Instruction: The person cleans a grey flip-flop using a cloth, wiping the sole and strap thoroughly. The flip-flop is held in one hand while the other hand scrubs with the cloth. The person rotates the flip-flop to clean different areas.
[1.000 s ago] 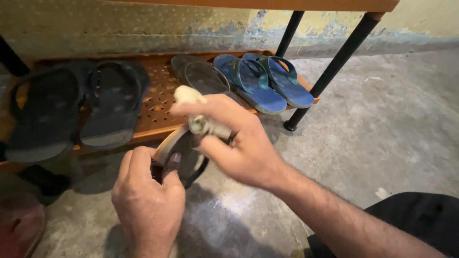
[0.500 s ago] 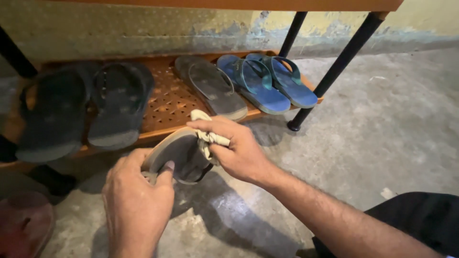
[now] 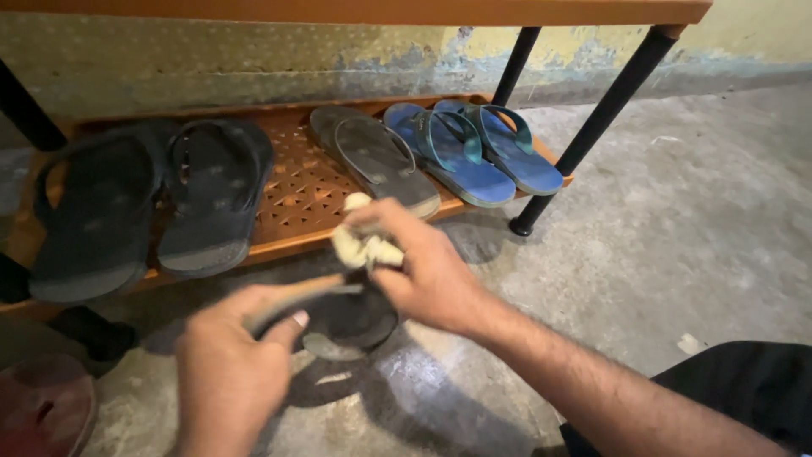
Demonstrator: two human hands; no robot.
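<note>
My left hand (image 3: 228, 372) grips a grey flip-flop (image 3: 347, 317) by its edge and holds it on its side just above the concrete floor. My right hand (image 3: 423, 271) is closed around a crumpled whitish cloth (image 3: 364, 245) and presses it against the upper edge of that flip-flop. Both hands are in front of the lower orange shelf (image 3: 296, 195) of a shoe rack. A single grey flip-flop (image 3: 376, 165) lies on the shelf right behind the cloth.
A pair of black flip-flops (image 3: 152, 211) lies at the shelf's left, a pair of blue ones (image 3: 478, 152) at its right. Black rack legs (image 3: 592, 127) stand at the right corner. A reddish object (image 3: 42, 406) sits at bottom left. My dark-clothed knee (image 3: 744, 389) is at lower right.
The flip-flop has been turned more onto its edge and held lower. My right hand with the cloth has moved up along it towards the shelf. The view has shifted slightly.
</note>
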